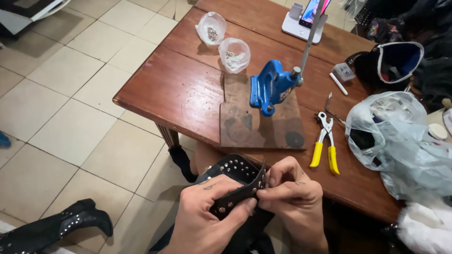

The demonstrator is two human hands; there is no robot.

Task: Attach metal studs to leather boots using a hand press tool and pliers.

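Bottom centre of frame: left hand and right hand both closed on a black studded strap, fingers pinching its edge from either side, just below the table edge. Centre of frame, on a board: blue hand press with upright lever. Right of it, yellow-handled pliers, then a clear plastic bag. Upper centre: two small bags of metal bits. Lower left, on the floor: black studded boot.
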